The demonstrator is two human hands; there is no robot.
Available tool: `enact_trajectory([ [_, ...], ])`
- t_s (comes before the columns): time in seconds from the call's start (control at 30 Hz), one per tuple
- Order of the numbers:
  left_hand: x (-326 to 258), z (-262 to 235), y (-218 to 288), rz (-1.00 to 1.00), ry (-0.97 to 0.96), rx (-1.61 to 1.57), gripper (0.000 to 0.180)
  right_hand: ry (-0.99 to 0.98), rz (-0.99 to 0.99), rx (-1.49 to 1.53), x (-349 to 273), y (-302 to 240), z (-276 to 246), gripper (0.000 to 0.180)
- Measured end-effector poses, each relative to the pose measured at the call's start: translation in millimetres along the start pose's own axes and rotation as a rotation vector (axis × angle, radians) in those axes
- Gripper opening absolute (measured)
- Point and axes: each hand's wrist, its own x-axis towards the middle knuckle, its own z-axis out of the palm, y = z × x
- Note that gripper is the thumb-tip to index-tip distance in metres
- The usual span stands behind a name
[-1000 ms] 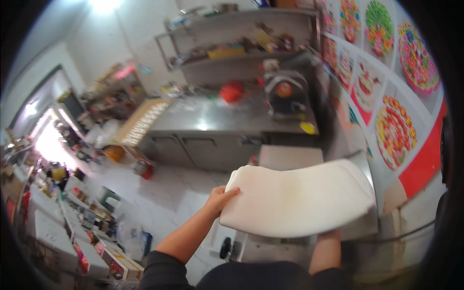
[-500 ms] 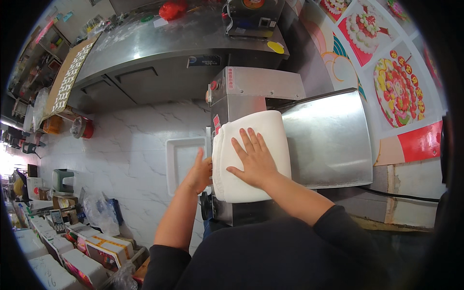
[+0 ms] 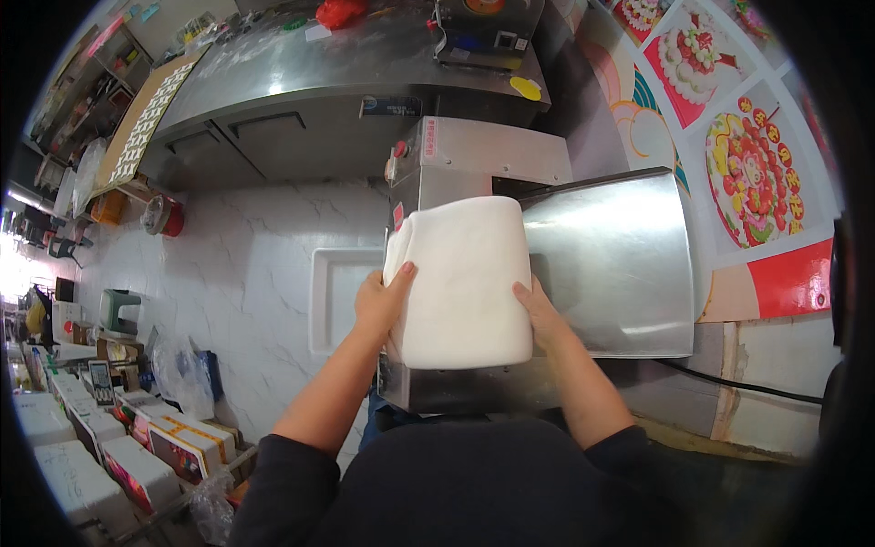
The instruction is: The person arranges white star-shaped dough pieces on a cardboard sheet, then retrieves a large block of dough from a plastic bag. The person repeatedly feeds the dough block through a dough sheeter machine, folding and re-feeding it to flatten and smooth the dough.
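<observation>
A folded slab of white dough (image 3: 465, 287) is between the person's two hands, over the near part of a boxy metal machine (image 3: 497, 146) and in front of the machine's raised housing. Its broad face is smooth and turned up, and folded layers show along its left edge. The left hand (image 3: 381, 299) grips that edge: its thumb lies on the upper face, while the other fingers wrap round the side and are mostly hidden. The right hand (image 3: 544, 314) is at the opposite edge, thumb against the dough and the other fingers behind it, so the slab is pinched from both sides; how tightly those hidden fingers press, I cannot tell. Both forearms reach in from dark sleeves (image 3: 292, 479).

Just right of the dough, a wide sheet-metal plate (image 3: 611, 273) extends from the machine, with a black cable (image 3: 738, 378) running out below it. Left of the machine, a white rectangular tray (image 3: 316, 301) lies on the marbled floor (image 3: 255, 273). Beyond stands a long steel desk (image 3: 283, 73), carrying a red bag (image 3: 341, 12), a flat yellow piece (image 3: 526, 87) and a dark appliance (image 3: 483, 35). Cake pictures (image 3: 752, 173) cover the wall at right, and white boxes (image 3: 137, 474) crowd the lower left.
</observation>
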Motion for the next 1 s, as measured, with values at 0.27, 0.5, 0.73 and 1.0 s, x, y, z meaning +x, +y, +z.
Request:
enact_trajectory([
  [0.27, -18.0, 106.9, 68.2, 0.328, -0.296, 0.029, 0.064, 0.195, -0.267, -0.015, -75.9, -75.0, -96.9, 0.07],
  [0.5, 51.2, 70.8, 25.5, 0.415, 0.127, -0.473, 0.048, 0.309, -0.42, -1.057, -18.0, -55.4, -68.0, 0.081],
  [0.73, 146.8, 0.3, -90.4, -0.097, 0.186, -0.506, 0.042, 0.34, -0.348, -1.009, 30.3, -10.9, -22.4, 0.071],
  [1.0, 228.6, 95.2, -307.0, -0.608, -0.333, -0.421, 0.061, 0.214, -0.415, -1.196, 44.8, 15.1, -8.9, 0.069],
])
